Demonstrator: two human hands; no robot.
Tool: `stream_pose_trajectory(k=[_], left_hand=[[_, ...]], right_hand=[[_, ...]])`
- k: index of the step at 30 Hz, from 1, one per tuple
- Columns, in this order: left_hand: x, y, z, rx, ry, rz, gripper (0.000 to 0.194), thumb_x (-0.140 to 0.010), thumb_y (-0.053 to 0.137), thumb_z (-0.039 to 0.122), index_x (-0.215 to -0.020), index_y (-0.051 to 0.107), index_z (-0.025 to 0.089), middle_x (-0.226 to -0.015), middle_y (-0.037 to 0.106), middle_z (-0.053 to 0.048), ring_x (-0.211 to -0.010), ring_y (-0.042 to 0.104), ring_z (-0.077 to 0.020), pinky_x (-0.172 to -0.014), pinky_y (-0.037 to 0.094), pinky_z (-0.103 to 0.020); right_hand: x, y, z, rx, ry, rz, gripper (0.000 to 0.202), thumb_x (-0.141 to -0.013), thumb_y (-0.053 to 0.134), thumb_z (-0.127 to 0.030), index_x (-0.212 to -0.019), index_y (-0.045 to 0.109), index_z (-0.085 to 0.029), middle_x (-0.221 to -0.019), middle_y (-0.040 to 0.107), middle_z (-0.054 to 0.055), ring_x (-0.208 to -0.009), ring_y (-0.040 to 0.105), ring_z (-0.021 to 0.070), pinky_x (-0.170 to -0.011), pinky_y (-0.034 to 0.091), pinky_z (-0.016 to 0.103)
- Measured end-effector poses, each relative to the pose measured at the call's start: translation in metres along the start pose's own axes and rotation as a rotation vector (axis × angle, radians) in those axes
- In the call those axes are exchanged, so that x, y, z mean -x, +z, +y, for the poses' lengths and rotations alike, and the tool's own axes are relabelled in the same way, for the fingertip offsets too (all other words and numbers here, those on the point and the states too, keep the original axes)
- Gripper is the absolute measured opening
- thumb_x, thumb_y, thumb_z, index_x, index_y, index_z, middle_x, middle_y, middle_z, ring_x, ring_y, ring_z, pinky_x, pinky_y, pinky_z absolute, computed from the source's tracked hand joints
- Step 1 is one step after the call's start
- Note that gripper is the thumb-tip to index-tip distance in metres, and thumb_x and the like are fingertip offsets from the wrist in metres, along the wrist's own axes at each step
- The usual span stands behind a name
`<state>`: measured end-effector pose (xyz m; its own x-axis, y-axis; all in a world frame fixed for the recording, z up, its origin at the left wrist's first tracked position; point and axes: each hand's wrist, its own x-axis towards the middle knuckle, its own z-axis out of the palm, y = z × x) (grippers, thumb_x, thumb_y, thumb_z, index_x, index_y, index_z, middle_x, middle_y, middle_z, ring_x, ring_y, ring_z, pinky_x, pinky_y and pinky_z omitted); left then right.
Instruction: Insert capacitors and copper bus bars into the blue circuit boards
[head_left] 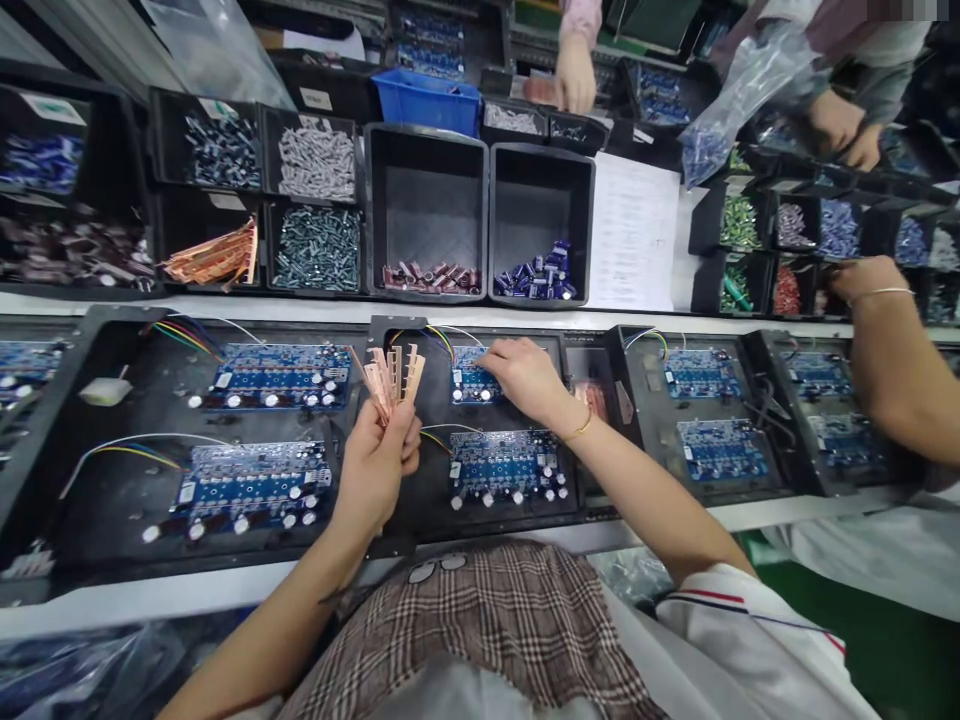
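Observation:
My left hand (381, 460) is closed around a bundle of flat copper strips (394, 378) with notched edges, which fan upward from the fist. My right hand (529, 378) is over the upper blue circuit board (472, 385) in the middle tray, fingers bent and pinched together at its surface. Whatever the fingertips hold is hidden, and the hand covers the board's right part. Below it lies a second blue circuit board (502, 470), with round silver-topped capacitors along its lower edge. Coloured wires (442, 342) run to the upper board's left end.
Behind the trays stand bins: copper strips (214, 258), green capacitors (316, 250), brown capacitors (431, 278), blue capacitors (536, 272). A printed sheet (634, 235) lies beside them. At right, a co-worker's arm (896, 350) reaches into small bins; other people's hands (576, 75) work across the bench.

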<state>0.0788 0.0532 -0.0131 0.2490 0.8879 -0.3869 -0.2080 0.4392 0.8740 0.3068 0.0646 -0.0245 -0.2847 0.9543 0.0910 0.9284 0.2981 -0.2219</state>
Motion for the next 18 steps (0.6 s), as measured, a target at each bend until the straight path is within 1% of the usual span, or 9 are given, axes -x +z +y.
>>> stream_pose_trajectory(k=[2,5,8,11,13,14,16,18], left_hand=[[-0.001,0.000,0.000,0.021,-0.015,0.004,0.030,-0.084,0.071,0.039,-0.100,0.052,0.020,-0.060,0.031,0.009,-0.045,0.026,-0.0036,-0.036,0.021,-0.009],[-0.001,0.000,-0.002,0.031,-0.057,-0.009,0.035,-0.084,0.071,0.039,-0.109,0.055,0.020,-0.059,0.027,0.009,-0.045,0.023,-0.0039,-0.036,0.020,-0.009],[0.000,0.001,-0.002,0.033,-0.073,-0.021,0.035,-0.084,0.071,0.039,-0.108,0.057,0.019,-0.059,0.026,0.009,-0.046,0.021,-0.0043,-0.036,0.019,-0.010],[0.003,0.005,-0.002,0.048,-0.072,-0.043,0.032,-0.083,0.072,0.039,-0.103,0.056,0.021,-0.060,0.027,0.009,-0.047,0.021,-0.0049,-0.036,0.019,-0.010],[0.005,0.009,-0.002,0.055,-0.066,-0.056,0.030,-0.083,0.072,0.039,-0.099,0.055,0.021,-0.060,0.028,0.009,-0.047,0.022,-0.0052,-0.036,0.020,-0.010],[0.006,0.011,-0.002,0.058,-0.064,-0.065,0.030,-0.083,0.072,0.040,-0.098,0.054,0.021,-0.061,0.030,0.008,-0.048,0.023,-0.0052,-0.036,0.020,-0.009],[0.009,0.016,-0.004,0.063,-0.062,-0.088,0.031,-0.082,0.072,0.040,-0.097,0.053,0.021,-0.061,0.032,0.008,-0.048,0.025,-0.0050,-0.036,0.022,-0.009],[0.011,0.020,-0.005,0.061,-0.066,-0.118,0.031,-0.083,0.071,0.040,-0.097,0.051,0.022,-0.061,0.032,0.009,-0.047,0.026,-0.0045,-0.036,0.022,-0.008]], right_hand=[[-0.005,0.009,0.004,0.117,-0.048,-0.025,0.023,-0.097,0.046,-0.015,-0.099,0.068,-0.020,-0.090,0.065,0.006,-0.084,0.052,0.0195,-0.077,0.035,0.035],[-0.007,0.016,0.006,0.149,-0.064,-0.025,0.023,-0.096,0.047,-0.015,-0.096,0.069,-0.020,-0.088,0.066,0.006,-0.085,0.050,0.0199,-0.078,0.033,0.035],[-0.006,0.014,0.009,0.120,-0.050,-0.036,0.022,-0.096,0.048,-0.016,-0.096,0.070,-0.020,-0.088,0.065,0.005,-0.087,0.049,0.0203,-0.081,0.033,0.035],[-0.004,0.004,0.004,0.034,0.006,-0.023,0.022,-0.095,0.051,-0.016,-0.092,0.072,-0.020,-0.095,0.064,0.007,-0.095,0.050,0.0218,-0.087,0.035,0.038],[-0.003,-0.004,-0.007,-0.157,0.080,0.023,0.016,-0.093,0.056,-0.019,-0.095,0.072,-0.020,-0.101,0.063,0.008,-0.100,0.052,0.0217,-0.091,0.039,0.040],[-0.002,-0.007,-0.015,-0.316,0.117,0.051,0.013,-0.092,0.060,-0.023,-0.098,0.072,-0.020,-0.103,0.063,0.007,-0.100,0.054,0.0206,-0.091,0.042,0.039],[0.001,-0.011,-0.033,-0.714,0.184,0.095,0.016,-0.088,0.067,-0.031,-0.100,0.070,-0.021,-0.105,0.065,0.005,-0.098,0.059,0.0169,-0.089,0.048,0.036],[0.005,-0.014,-0.050,-1.079,0.248,0.133,0.015,-0.085,0.069,-0.036,-0.090,0.068,-0.021,-0.102,0.066,0.003,-0.095,0.063,0.0140,-0.086,0.053,0.033]])
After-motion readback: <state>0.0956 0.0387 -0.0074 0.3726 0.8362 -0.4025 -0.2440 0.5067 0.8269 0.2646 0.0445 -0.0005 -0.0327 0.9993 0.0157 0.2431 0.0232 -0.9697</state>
